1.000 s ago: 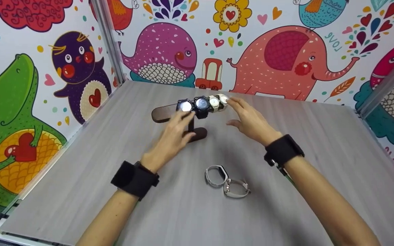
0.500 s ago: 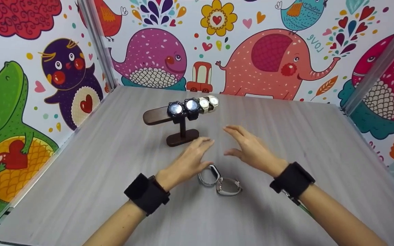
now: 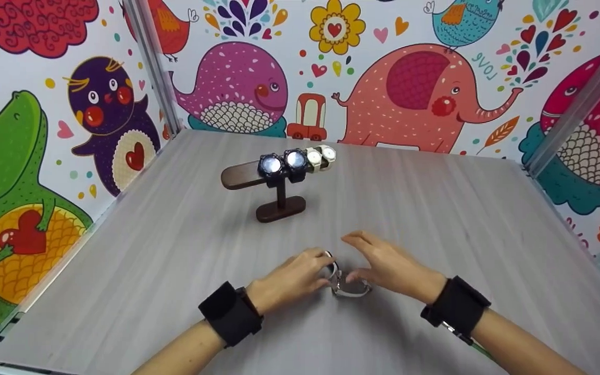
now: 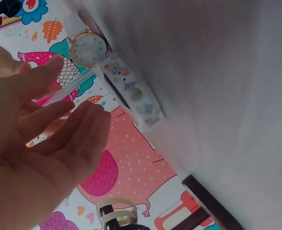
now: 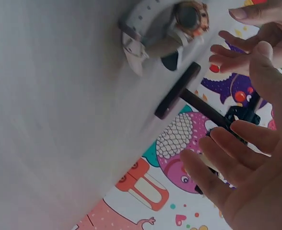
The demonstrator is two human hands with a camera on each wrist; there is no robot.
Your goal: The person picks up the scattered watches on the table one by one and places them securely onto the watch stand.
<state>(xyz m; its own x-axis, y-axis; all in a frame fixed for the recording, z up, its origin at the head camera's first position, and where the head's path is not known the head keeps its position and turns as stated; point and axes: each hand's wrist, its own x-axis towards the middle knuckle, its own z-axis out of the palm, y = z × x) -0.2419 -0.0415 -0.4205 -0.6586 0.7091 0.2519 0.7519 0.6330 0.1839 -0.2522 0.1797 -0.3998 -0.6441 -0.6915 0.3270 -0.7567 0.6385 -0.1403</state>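
Two watches lie on the table between my hands. One is a light-strapped watch (image 3: 352, 294) with a round, gold-rimmed face (image 4: 88, 49). Beside it is a band watch (image 4: 134, 93) with a white strap and colourful print, partly covered by my left fingers in the head view. My left hand (image 3: 295, 276) hovers next to the band watch, fingers loosely extended. My right hand (image 3: 396, 268) is over the right side of the light-strapped watch, thumb and fingers apart. The left wrist view shows a gap between the left fingers and the watches.
A dark wooden T-shaped watch stand (image 3: 240, 176) is farther back on the grey table (image 3: 435, 208). Its bar carries two black watches (image 3: 270, 164) and two pale watches (image 3: 328, 153). Printed cartoon panels (image 3: 414, 94) wall the back and sides.
Both hands have come back from the watch stand, down toward the two watches on the table. The stand now shows uncovered. The head view has shifted slightly.
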